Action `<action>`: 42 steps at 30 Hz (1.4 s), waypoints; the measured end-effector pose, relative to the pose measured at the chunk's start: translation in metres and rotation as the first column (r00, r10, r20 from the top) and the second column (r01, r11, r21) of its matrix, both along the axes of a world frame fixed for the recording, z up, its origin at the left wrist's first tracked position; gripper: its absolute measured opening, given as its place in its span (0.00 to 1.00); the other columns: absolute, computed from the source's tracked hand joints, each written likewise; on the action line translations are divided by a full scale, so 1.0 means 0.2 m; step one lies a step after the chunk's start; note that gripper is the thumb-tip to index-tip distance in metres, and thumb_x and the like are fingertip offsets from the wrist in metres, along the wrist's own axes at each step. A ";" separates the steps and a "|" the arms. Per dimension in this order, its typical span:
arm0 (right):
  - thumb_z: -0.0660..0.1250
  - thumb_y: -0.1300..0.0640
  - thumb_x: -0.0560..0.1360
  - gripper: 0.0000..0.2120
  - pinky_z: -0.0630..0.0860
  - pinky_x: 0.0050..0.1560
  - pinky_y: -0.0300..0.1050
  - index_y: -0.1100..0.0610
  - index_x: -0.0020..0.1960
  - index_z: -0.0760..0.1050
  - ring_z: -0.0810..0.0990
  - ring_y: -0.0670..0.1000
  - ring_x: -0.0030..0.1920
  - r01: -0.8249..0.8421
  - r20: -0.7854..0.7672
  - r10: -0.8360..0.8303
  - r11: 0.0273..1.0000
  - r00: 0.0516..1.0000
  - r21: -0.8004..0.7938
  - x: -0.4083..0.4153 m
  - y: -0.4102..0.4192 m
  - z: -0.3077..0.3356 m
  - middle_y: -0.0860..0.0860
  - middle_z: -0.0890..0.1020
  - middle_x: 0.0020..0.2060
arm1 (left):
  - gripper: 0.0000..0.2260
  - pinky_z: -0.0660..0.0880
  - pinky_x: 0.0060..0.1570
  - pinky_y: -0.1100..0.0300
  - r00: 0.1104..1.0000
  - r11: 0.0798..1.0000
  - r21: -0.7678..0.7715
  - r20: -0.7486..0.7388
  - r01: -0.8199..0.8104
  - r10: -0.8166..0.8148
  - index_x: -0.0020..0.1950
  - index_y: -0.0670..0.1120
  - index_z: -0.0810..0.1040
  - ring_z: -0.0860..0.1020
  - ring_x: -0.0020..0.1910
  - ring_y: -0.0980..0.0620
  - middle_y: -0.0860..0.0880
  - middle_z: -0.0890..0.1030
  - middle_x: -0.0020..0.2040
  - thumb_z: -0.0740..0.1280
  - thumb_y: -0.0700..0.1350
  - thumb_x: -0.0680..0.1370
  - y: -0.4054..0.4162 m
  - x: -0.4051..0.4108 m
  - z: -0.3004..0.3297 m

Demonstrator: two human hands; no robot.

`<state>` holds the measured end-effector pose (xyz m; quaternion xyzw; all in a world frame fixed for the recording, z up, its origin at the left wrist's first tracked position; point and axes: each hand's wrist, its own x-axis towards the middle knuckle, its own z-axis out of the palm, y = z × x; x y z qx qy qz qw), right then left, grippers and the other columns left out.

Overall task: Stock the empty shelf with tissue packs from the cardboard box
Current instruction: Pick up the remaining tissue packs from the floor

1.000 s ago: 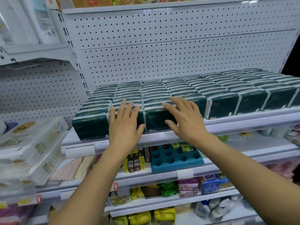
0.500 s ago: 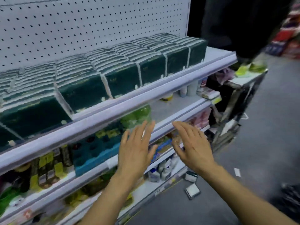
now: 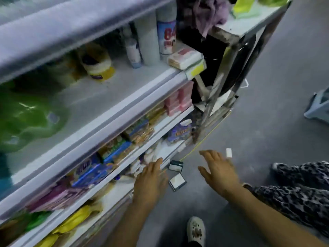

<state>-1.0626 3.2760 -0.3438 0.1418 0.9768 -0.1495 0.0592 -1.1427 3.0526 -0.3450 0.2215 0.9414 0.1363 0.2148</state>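
Left hand [image 3: 151,180]: fingers spread, holding nothing, in front of the lower shelf [image 3: 114,177].
Right hand [image 3: 218,169]: open too, above the grey floor [image 3: 267,131].
Floor: two small packs [image 3: 177,180] between the hands.

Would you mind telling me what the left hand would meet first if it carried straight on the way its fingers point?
Probably the pale edge of the lower shelf, just beyond the left hand. Its fingers point up and slightly right toward that edge, with white goods behind it. Depth is unclear, so it might pass in front.

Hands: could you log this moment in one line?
left hand: open, empty | right hand: open, empty | two packs: on floor | box: unseen
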 end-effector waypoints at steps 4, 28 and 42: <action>0.61 0.45 0.79 0.23 0.71 0.58 0.51 0.49 0.72 0.64 0.70 0.53 0.66 0.074 0.123 -0.062 0.992 0.991 -0.099 -0.10 0.11 -0.47 0.48 0.70 0.67 | 0.29 0.68 0.64 0.55 0.985 0.998 -0.049 0.164 -0.037 0.044 0.80 0.52 0.54 0.64 0.73 0.48 0.50 0.62 0.77 0.60 0.56 0.81 0.16 -0.07 -0.50; 0.70 0.48 0.74 0.35 0.71 0.53 0.53 0.53 0.75 0.57 0.68 0.57 0.66 -0.079 0.315 0.123 0.986 0.941 -0.150 -0.69 0.21 -2.96 0.54 0.67 0.67 | 0.31 0.66 0.61 0.51 0.972 0.941 -0.332 0.196 -0.061 0.132 0.71 0.47 0.64 0.67 0.68 0.46 0.46 0.69 0.68 0.71 0.59 0.74 0.45 -0.14 -3.11; 0.64 0.49 0.76 0.13 0.71 0.39 0.48 0.52 0.57 0.71 0.78 0.57 0.49 0.027 0.177 -0.001 0.989 0.984 -0.143 -0.48 0.26 -2.80 0.51 0.77 0.50 | 0.27 0.70 0.61 0.52 0.867 0.945 -0.248 0.398 -0.214 0.300 0.63 0.42 0.74 0.71 0.64 0.42 0.42 0.73 0.64 0.75 0.55 0.71 0.46 -0.12 -3.00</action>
